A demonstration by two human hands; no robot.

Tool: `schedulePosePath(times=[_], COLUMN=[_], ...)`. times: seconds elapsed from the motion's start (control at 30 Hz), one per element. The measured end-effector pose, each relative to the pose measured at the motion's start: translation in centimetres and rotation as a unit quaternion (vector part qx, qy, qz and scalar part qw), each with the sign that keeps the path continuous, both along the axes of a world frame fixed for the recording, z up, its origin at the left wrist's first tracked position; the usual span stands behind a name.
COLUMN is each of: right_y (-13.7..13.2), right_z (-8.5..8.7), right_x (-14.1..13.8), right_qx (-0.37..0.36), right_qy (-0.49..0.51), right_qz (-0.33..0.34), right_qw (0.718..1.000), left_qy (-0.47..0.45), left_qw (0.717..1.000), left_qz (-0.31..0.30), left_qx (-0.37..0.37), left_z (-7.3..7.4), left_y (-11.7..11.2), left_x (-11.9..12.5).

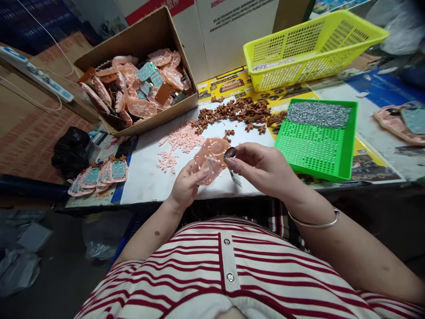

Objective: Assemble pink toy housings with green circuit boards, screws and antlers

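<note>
My left hand (187, 182) is closed on the lower left edge of a pink plastic shell (207, 155), its thumb lying across the inside. The shell has small pegs and a ring of holes near its top. Between the thumb and fingers of my right hand (262, 166) is a small round black speaker (230, 153), close to the shell's right edge. Thin wires cross the shell, and a small flat board (235, 178) hangs below my right fingers. Behind the shell lie loose pink plastic bits (184, 136) and a pile of brown plastic pieces (235, 110).
A cardboard box (186, 105) of pink shells and boards stands back left. On the right is a green tray (347, 150) with metal screws (318, 114), with a yellow basket (275, 82) behind it. Assembled shells (99, 175) lie at the left edge; another shell (395, 119) lies far right.
</note>
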State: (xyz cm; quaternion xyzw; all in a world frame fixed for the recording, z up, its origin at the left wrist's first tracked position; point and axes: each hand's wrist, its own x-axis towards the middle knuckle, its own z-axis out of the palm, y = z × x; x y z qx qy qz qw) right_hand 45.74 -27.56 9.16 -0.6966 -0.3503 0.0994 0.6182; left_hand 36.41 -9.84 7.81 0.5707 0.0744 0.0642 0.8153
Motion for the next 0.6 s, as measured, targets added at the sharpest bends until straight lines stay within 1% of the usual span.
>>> schedulePosePath(times=[0.1,0.2,0.4,0.5,0.6], right_y=[0.1,0.3,0.9,1.0,1.1], right_z=[0.2,0.0,-1.3,-2.0,-2.6], right_x=[0.3,0.6,1.4,1.7,1.6], right_qx=[-0.042,-0.071,-0.119,-0.124,-0.118], right_qy=[-0.076,-0.113,-0.125,-0.121,-0.121], right_qz=[-0.062,-0.096,-0.141,-0.161,-0.155], right_qw=[0.994,0.986,0.975,0.972,0.973], left_qy=[0.032,0.055,0.057,0.054,0.068], left_qw=[0.999,0.998,0.996,0.995,0.995], left_qz=[-0.001,-0.006,-0.027,-0.035,-0.022], left_qx=[0.014,0.038,0.067,0.075,0.068], left_z=[-0.2,-0.7,-1.9,-2.0,-2.0], left_y=[-0.1,-0.1,0.0,-0.1,-0.3], left_x=[0.1,0.3,0.3,0.4,0.4])
